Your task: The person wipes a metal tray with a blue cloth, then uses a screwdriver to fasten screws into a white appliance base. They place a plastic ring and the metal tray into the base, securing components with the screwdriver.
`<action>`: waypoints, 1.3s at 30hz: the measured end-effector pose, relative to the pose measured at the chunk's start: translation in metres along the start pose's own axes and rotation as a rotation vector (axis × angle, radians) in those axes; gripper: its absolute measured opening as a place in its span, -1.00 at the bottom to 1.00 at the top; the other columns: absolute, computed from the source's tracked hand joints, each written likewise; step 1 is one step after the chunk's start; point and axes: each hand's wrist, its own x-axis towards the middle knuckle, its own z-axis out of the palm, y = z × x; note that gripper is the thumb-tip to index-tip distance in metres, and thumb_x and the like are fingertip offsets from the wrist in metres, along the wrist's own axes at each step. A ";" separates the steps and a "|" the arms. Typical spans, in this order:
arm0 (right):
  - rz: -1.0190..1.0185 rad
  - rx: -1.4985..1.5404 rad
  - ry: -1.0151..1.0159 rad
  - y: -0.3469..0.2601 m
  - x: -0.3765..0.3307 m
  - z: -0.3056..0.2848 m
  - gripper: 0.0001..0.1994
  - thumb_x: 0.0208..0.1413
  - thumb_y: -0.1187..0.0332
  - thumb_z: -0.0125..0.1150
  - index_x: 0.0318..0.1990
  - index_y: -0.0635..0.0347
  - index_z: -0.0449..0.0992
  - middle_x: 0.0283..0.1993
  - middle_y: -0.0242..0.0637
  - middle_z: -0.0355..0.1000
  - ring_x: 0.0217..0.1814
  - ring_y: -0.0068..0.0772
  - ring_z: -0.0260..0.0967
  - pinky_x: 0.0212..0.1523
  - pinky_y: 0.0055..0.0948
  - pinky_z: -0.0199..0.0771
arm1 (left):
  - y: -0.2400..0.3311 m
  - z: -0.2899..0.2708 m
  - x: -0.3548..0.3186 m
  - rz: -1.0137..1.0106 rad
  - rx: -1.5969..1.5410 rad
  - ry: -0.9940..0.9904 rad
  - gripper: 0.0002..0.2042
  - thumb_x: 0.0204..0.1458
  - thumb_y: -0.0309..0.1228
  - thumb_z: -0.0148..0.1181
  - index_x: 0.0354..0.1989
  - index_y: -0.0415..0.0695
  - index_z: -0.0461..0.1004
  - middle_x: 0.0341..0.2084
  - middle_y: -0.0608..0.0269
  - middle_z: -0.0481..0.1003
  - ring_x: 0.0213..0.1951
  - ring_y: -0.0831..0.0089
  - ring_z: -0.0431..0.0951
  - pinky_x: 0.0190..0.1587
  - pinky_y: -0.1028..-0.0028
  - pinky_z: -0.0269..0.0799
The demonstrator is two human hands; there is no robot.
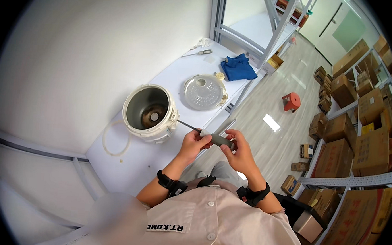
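A screwdriver (219,141) with a grey handle and a thin dark shaft lies across both my hands. My left hand (192,145) is closed around the front of the handle, near the shaft. At the handle's rear end, the fingers of my right hand (240,152) are wrapped round it. The shaft points left, its tip at the side of a white rice cooker body (162,132); whether they touch I cannot tell. The cooker stands without a lid, showing a grey inner wall and a brownish bottom with a round pale disc at its centre.
Beyond the cooker, a round translucent lid plate (205,94) lies on the white table (127,174). Farther back are a blue cloth (238,68) and a second screwdriver (204,52). A pale ring (104,140) lies left of the cooker. A red stool (292,101) and shelves of cardboard boxes (336,156) stand to the right.
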 end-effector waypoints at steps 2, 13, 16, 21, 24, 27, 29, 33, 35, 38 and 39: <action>0.097 0.068 -0.002 -0.001 0.000 0.001 -0.63 0.35 0.37 0.30 0.23 0.27 0.42 -0.23 -0.25 0.50 -0.44 -0.54 0.39 -0.39 -0.46 0.41 | -0.002 -0.003 0.002 -0.015 -0.001 -0.009 -0.66 0.27 -0.38 0.37 0.15 -0.15 0.47 -0.05 0.22 0.63 -0.08 0.44 0.67 -0.03 0.43 0.64; 0.081 0.048 -0.047 0.003 0.009 0.010 -0.63 0.46 0.25 0.17 0.24 0.30 0.39 -0.15 -0.20 0.50 -0.38 -0.49 0.45 -0.33 -0.43 0.48 | 0.005 -0.008 -0.003 0.038 0.041 0.004 -0.70 0.33 -0.36 0.29 0.17 -0.15 0.50 -0.08 0.24 0.63 -0.09 0.46 0.66 -0.06 0.45 0.60; -0.189 -0.126 0.009 0.008 0.006 0.014 -0.61 0.43 0.30 0.21 0.29 0.28 0.35 -0.08 -0.21 0.46 -0.35 -0.49 0.45 -0.31 -0.45 0.48 | 0.001 -0.010 0.002 -0.025 0.097 0.067 -0.71 0.33 -0.34 0.30 0.15 -0.14 0.51 -0.13 0.28 0.63 -0.14 0.48 0.66 -0.08 0.47 0.60; 0.201 0.209 -0.045 0.012 0.010 0.016 -0.58 0.42 0.29 0.24 0.29 0.29 0.34 -0.09 -0.17 0.46 -0.40 -0.44 0.48 -0.34 -0.42 0.49 | 0.005 -0.009 0.002 0.018 0.079 0.044 -0.68 0.34 -0.34 0.29 0.20 -0.15 0.49 -0.11 0.26 0.63 -0.12 0.48 0.65 -0.07 0.46 0.59; 0.369 0.236 -0.095 0.016 0.019 0.009 -0.57 0.42 0.26 0.25 0.28 0.31 0.34 -0.10 -0.17 0.47 -0.43 -0.45 0.49 -0.36 -0.44 0.50 | 0.025 0.010 -0.010 0.087 -0.001 0.017 -0.67 0.35 -0.36 0.27 0.22 -0.16 0.48 -0.10 0.27 0.63 -0.09 0.50 0.64 -0.06 0.47 0.59; 0.427 0.212 -0.189 -0.002 0.025 0.006 -0.54 0.39 0.26 0.30 0.28 0.31 0.34 -0.04 -0.15 0.45 -0.35 -0.43 0.50 -0.29 -0.43 0.51 | 0.019 -0.003 -0.007 0.114 -0.028 -0.030 -0.70 0.35 -0.39 0.26 0.20 -0.17 0.49 -0.10 0.27 0.62 -0.11 0.53 0.62 -0.06 0.48 0.58; 0.125 0.036 -0.099 0.003 0.018 0.014 -0.52 0.36 0.27 0.33 0.30 0.29 0.34 0.01 -0.14 0.43 -0.28 -0.40 0.49 -0.24 -0.41 0.52 | 0.014 -0.009 -0.001 0.120 0.010 -0.026 -0.69 0.35 -0.38 0.26 0.19 -0.19 0.49 -0.10 0.27 0.62 -0.15 0.53 0.62 -0.07 0.48 0.58; -0.133 -0.116 -0.033 0.009 0.017 0.016 -0.48 0.31 0.31 0.39 0.32 0.27 0.33 0.10 -0.12 0.38 -0.15 -0.35 0.47 -0.16 -0.38 0.51 | 0.003 -0.022 0.011 0.049 0.130 0.050 -0.67 0.34 -0.33 0.29 0.17 -0.23 0.50 -0.11 0.28 0.62 -0.21 0.53 0.60 -0.10 0.48 0.57; -0.011 0.025 -0.053 0.014 0.016 0.017 -0.51 0.35 0.31 0.34 0.31 0.29 0.32 0.00 -0.16 0.42 -0.22 -0.40 0.47 -0.21 -0.40 0.51 | 0.003 -0.022 0.014 0.001 0.119 0.066 -0.64 0.33 -0.31 0.30 0.18 -0.24 0.49 -0.11 0.28 0.62 -0.20 0.52 0.61 -0.11 0.48 0.57; 0.200 0.139 -0.072 0.009 0.021 0.013 -0.56 0.41 0.31 0.26 0.31 0.30 0.32 -0.15 -0.22 0.45 -0.34 -0.47 0.46 -0.29 -0.43 0.51 | 0.006 -0.015 0.011 0.038 0.077 0.062 -0.63 0.34 -0.32 0.29 0.21 -0.25 0.47 -0.09 0.26 0.62 -0.19 0.50 0.62 -0.12 0.49 0.57; 0.276 0.161 -0.076 0.006 0.023 0.011 -0.58 0.43 0.30 0.23 0.30 0.31 0.32 -0.21 -0.24 0.46 -0.38 -0.49 0.46 -0.32 -0.44 0.50 | 0.008 -0.011 0.008 0.068 0.059 0.055 -0.63 0.34 -0.33 0.28 0.22 -0.25 0.47 -0.08 0.25 0.62 -0.18 0.50 0.62 -0.11 0.49 0.56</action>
